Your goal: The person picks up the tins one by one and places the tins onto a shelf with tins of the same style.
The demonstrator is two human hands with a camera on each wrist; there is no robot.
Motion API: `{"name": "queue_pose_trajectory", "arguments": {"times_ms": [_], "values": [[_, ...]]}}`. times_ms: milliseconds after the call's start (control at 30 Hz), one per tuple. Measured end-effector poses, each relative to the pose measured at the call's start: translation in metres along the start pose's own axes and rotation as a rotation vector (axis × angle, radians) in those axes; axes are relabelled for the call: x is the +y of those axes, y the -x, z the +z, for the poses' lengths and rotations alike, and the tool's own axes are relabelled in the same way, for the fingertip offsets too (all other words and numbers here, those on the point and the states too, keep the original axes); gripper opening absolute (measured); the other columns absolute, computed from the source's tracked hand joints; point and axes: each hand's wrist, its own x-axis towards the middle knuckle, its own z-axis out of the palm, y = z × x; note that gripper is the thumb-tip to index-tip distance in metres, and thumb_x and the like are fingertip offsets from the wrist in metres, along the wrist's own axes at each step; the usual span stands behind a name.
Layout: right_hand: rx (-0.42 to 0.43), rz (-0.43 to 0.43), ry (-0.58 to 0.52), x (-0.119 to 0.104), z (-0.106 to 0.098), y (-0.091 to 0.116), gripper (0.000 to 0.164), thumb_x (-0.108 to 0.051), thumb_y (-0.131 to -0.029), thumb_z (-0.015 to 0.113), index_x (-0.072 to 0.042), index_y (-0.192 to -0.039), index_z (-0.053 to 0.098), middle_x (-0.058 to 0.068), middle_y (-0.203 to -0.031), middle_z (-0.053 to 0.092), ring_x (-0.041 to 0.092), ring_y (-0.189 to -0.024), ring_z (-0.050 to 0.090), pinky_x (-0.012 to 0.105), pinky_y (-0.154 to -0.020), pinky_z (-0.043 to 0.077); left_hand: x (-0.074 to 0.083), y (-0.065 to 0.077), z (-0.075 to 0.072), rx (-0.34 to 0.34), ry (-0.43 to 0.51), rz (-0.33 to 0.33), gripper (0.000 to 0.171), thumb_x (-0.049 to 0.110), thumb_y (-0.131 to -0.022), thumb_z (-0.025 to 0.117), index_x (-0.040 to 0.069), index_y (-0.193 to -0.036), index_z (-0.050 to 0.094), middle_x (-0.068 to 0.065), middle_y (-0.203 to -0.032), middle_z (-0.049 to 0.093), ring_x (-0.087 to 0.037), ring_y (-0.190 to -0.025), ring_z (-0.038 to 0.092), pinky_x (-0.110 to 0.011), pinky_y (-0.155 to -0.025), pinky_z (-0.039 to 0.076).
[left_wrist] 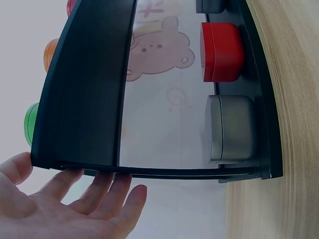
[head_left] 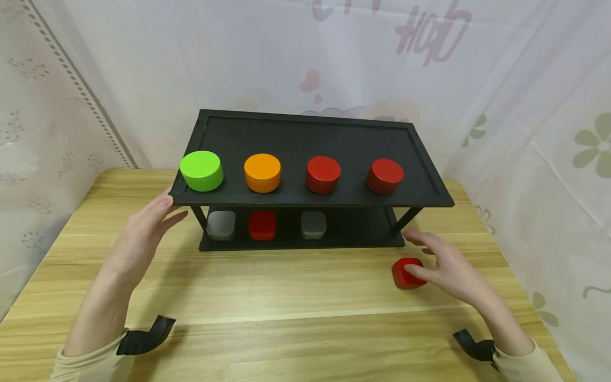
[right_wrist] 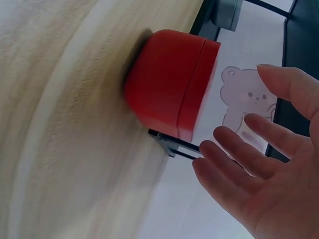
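A two-tier black rack stands on the wooden table. My left hand is at its left end, thumb at the upper shelf's front corner and fingertips against the end frame, fairly straight. At the right, a red rounded-square tin sits on the table in front of the rack. My right hand hovers beside this tin with fingers spread and relaxed; in the right wrist view a gap separates the hand from the tin, and nothing is held.
On the upper shelf sit a green round tin, an orange one and two red ones. Below are a silver square tin, a red one and a grey one. Printed curtains enclose the table.
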Motion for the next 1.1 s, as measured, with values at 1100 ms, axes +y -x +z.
{"name": "queue_pose_trajectory", "arguments": {"times_ms": [1100], "values": [[-0.106,0.042,0.014,0.023,0.019,0.012,0.075,-0.029,-0.069,0.083,-0.016,-0.134,0.048,0.0,-0.127,0.058,0.017,-0.105,0.058,0.033,-0.084,0.054,-0.001,0.001,0.0,0.023,-0.011,-0.018,0.042,0.022,-0.104,0.031,0.004,-0.14,0.044,0.007,-0.14,0.049,-0.003,-0.132,0.039,-0.015,-0.102,0.037]]}}
